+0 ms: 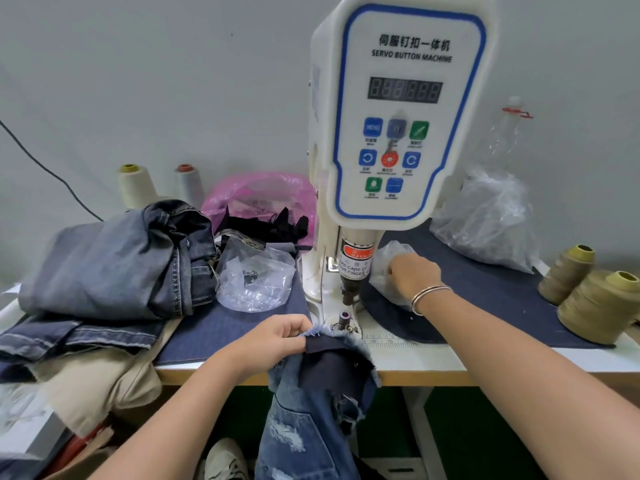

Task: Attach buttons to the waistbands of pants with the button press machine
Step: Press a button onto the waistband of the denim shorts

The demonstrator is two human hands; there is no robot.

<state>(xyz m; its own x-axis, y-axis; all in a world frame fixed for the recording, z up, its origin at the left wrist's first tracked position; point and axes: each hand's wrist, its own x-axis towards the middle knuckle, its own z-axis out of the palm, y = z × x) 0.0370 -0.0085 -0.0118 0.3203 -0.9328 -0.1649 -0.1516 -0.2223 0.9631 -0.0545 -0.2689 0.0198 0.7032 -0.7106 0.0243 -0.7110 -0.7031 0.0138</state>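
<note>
The white servo button machine (398,133) stands at the table's middle, its press head (351,282) above the small lower die (344,318). My left hand (280,336) pinches the frayed waistband of blue ripped jeans (332,362) just in front of the die; the legs hang off the table edge. My right hand (412,275) reaches into a small clear plastic bag (388,268) right of the press head, fingers curled inside it. What the fingers hold is hidden.
A pile of folded denim pants (117,265) lies at the left, over beige fabric (104,382). A clear bag of parts (256,278) and a pink bag (259,199) sit behind. Thread cones (595,306) stand at the right, a crumpled clear bag (485,223) behind them.
</note>
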